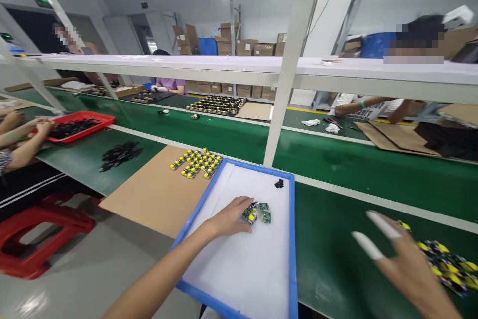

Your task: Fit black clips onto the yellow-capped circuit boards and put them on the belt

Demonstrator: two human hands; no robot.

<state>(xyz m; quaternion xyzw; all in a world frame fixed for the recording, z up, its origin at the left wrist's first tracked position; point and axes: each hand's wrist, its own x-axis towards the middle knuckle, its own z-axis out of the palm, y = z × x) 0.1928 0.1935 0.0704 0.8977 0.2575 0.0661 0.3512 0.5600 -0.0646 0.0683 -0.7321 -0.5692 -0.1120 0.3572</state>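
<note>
My left hand (pixel 233 217) is over the white tray, its thumb and fingers curved around a small cluster of circuit boards (pixel 251 213) with a yellow part. Two green circuit boards (pixel 265 212) lie flat on the tray just right of its fingertips. My right hand (pixel 405 257), slightly blurred, hovers above the green bench to the right. White covers sit on two of its fingertips; the fingers are spread and nothing is between them. Beside it lies a pile of boards with yellow round parts (pixel 450 266). The blue-rimmed tray (pixel 293 239) also holds small black pieces (pixel 279 183).
A brown cardboard sheet (pixel 149 192) carries rows of yellow-topped boards (pixel 197 163). Black pieces (pixel 121 154) and a red tray (pixel 108 119) lie left, near another person's hands (pixel 41 127). A white post (pixel 282 90) and shelf stand ahead. A red stool (pixel 33 239) is lower left.
</note>
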